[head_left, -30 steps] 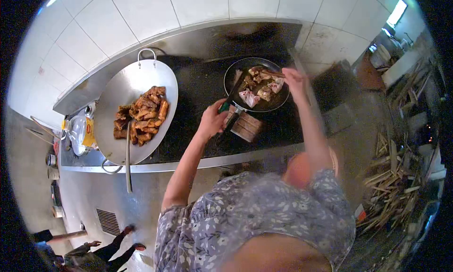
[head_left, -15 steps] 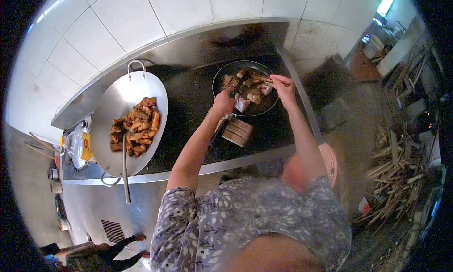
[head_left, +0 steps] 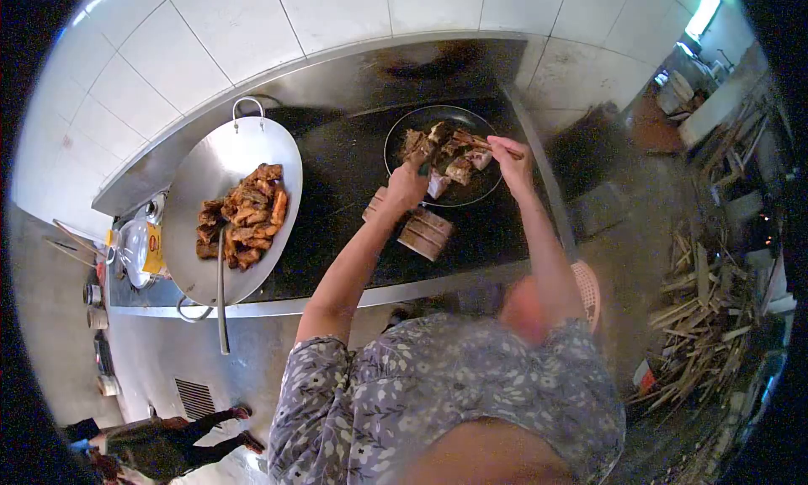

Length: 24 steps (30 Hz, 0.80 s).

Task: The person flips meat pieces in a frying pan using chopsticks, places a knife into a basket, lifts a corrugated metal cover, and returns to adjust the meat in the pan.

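Wooden block (head_left: 425, 234) just before the frying pan (head_left: 483, 187), wok (head_left: 192, 169) of browned meat (head_left: 252, 215) left of the pan, left hand (head_left: 408, 187) at the pan's near-left rim, hold unclear, right hand (head_left: 512, 162) pinching chopsticks (head_left: 474, 140) at the pan's right, meat pieces (head_left: 459, 171) inside.

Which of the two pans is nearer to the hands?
The dark pan: the left hand and right hand are at it. The silver pan stands farther left.

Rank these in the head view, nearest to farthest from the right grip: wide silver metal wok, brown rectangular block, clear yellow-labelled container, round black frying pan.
1. Round black frying pan: just left of the right grip.
2. Brown rectangular block: left, nearer the body.
3. Wide silver metal wok: farther left.
4. Clear yellow-labelled container: far left, past the wok.
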Motion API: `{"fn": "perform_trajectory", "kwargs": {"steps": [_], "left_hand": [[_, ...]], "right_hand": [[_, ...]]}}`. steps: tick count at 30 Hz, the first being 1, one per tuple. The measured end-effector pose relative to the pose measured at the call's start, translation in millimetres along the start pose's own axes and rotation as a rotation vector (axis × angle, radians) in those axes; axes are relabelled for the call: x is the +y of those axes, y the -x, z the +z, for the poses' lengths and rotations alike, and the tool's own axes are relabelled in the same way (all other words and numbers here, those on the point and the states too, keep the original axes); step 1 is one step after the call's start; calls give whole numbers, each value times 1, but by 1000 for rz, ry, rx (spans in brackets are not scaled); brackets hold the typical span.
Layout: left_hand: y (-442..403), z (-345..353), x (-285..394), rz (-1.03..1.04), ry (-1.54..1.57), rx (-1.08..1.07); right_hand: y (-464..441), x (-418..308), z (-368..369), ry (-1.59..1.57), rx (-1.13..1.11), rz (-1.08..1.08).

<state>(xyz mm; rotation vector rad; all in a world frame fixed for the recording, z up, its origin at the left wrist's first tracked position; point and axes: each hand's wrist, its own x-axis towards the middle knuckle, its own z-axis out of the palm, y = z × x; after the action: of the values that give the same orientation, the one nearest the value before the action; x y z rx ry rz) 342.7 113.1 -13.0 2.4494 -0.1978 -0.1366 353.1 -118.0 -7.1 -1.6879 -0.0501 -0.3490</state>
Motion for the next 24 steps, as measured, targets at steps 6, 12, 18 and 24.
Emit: {"fn": "perform_trajectory", "kwargs": {"steps": [6,12,18,24], "left_hand": [[18,-7,13,-70,17,-60],[17,-4,8,-113,39,-25],[3,16,-14,-163,67,-37],[2,15,-18,-96,131,7]], "right_hand": [[6,-7,3,104,-14,-4],[11,-16,8,130,32,-71],[13,-16,6,152,14,-74],[9,-11,8,88,40,-55]]}}
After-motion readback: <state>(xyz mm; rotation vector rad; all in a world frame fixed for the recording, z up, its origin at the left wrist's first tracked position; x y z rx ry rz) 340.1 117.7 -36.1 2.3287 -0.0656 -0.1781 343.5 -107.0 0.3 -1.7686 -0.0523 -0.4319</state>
